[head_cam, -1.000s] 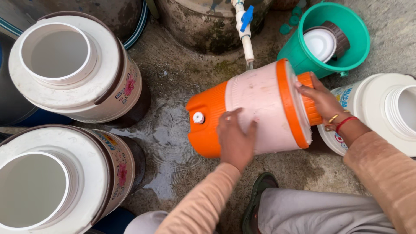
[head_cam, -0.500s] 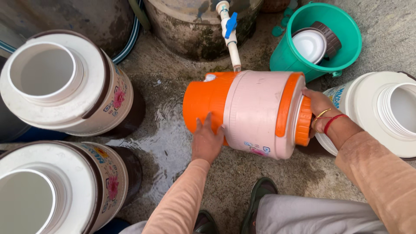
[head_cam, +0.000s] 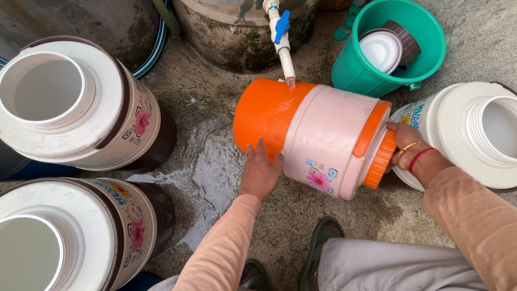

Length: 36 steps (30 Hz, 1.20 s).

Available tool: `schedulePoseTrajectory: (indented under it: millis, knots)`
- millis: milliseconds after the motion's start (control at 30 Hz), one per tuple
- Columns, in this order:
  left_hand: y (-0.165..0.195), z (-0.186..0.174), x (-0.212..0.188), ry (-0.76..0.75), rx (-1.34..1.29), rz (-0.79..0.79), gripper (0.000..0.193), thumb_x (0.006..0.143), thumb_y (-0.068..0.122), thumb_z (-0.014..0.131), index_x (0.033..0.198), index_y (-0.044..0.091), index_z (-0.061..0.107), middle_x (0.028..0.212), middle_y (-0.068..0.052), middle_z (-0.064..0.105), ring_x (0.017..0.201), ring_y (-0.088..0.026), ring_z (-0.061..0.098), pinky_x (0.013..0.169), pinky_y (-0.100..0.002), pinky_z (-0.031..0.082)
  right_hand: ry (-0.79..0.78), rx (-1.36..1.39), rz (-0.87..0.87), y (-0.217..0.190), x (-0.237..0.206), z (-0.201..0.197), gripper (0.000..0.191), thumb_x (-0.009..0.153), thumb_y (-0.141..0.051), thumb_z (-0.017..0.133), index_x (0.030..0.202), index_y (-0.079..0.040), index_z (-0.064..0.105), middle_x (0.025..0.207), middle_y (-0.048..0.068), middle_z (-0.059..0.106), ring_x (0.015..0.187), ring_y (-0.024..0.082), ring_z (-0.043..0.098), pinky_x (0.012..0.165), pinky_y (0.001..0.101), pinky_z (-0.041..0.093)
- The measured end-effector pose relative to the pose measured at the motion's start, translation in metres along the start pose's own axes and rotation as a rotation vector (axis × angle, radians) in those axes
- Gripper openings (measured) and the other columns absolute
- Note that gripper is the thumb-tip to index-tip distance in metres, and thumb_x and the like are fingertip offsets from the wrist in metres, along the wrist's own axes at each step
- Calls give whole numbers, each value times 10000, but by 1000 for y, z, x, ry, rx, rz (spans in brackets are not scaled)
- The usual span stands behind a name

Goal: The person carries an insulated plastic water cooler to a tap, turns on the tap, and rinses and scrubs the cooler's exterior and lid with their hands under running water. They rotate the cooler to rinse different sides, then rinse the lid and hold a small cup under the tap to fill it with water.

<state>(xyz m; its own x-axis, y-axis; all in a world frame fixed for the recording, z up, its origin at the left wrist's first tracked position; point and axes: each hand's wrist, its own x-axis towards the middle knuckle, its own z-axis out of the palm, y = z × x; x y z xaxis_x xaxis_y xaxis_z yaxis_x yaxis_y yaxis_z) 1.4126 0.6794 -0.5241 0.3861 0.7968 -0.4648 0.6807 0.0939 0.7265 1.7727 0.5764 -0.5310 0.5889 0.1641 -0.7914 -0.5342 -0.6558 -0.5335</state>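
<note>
At the bottom of the frame lay grey trousers [head_cam: 393, 267] and two dark sandals [head_cam: 321, 245], with peach sleeves [head_cam: 226, 253] reaching upward. In the centre of the frame an orange-and-pink jug [head_cam: 323, 140] lay on its side on the wet concrete floor [head_cam: 204, 172], orange base toward the left and orange cap toward the right. The left hand [head_cam: 261, 172] pressed flat against the lower left of the jug where orange met pink, fingers together and extended along the wall, apparently to steady it against rolling. The right hand [head_cam: 406, 145], wearing a bangle and red thread, gripped the cap end, fingers curled onto the ribbed cap; the fingertips were hidden, so the tightness of the grip could not be judged. Just above the jug, a white pipe [head_cam: 285, 56] with a blue tap handle pointed down at its upper side, seemingly so that water would fall on the outer wall. At lower left and upper left stood two white-and-brown jugs [head_cam: 102, 129], mouths open, interiors looking empty. At the right edge stood another open white jug [head_cam: 463, 129], contents not visible. At upper right a green bucket [head_cam: 425, 64] held a white-and-brown lid [head_cam: 385, 48]. At the top centre stood a stained concrete tank [head_cam: 231, 32].
</note>
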Motion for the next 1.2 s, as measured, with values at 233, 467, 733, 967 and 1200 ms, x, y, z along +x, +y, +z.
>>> schedulePoseTrajectory:
  millis: [233,467,733,967,1200]
  knots:
    - [-31,3,30,152,-39,3,882,915,509,618,1584,38,288,1590,-359,280,1456,-476,360,1190,-447,331,-137,89,-362,16,18,-12,321,1047,-244,540,1354,-152,563,1242,26,675,1077,165,690,872,376,597]
    - [-77,0,56,246,-108,-41,950,917,523,689,1547,-53,273,1517,-366,391,1414,-461,419,1165,-435,358,-279,36,-491,3,12,-7,380,1049,-230,560,1415,-126,576,1283,19,661,1119,139,667,931,332,558]
    - [-73,-13,46,208,-465,-315,718,862,519,696,1363,41,504,1245,-167,714,1114,-282,720,948,-389,545,-465,78,-632,12,31,19,410,1008,-185,591,1410,-106,584,1288,26,685,1111,135,686,944,302,555]
    - [-66,-28,39,240,-302,-163,786,775,393,813,1408,79,468,1258,-131,707,1114,-255,713,931,-378,558,-314,-34,-644,8,51,47,340,1052,-285,590,1318,-83,654,1134,24,731,967,129,690,830,296,557]
    - [-57,-30,33,156,-556,-203,778,772,276,823,1433,103,449,1318,-115,680,1153,-253,718,959,-385,600,-165,-155,-732,-5,65,63,485,1066,-494,611,1087,-32,756,980,41,731,847,119,629,775,290,504]
